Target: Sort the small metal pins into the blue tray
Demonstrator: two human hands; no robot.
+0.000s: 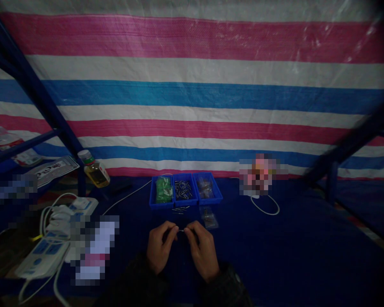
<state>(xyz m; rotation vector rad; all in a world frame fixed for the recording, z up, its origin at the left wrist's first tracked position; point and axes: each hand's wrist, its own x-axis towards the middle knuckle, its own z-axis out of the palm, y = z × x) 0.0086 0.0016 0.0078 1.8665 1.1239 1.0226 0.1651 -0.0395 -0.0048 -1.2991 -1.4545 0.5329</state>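
Observation:
Between the fingertips of my left hand (162, 245) and my right hand (202, 249) is a small, thin, light metallic pin (181, 230). Both hands pinch it, one at each end, just above the dark blue table surface. Most of the pin is hidden by the fingers. Just beyond the hands lie several loose dark metal pins (180, 209). To the right of these, a small clear plastic bag (209, 217) with brownish contents rests flat.
Three joined blue bins hold green packets (164, 189), dark metal pins (183, 190) and clear bags (206, 187). A bottle of yellowish liquid (96, 172) stands at the back left. White power strips (45, 256) with cables lie at left. Blue metal posts (35, 89) flank the table.

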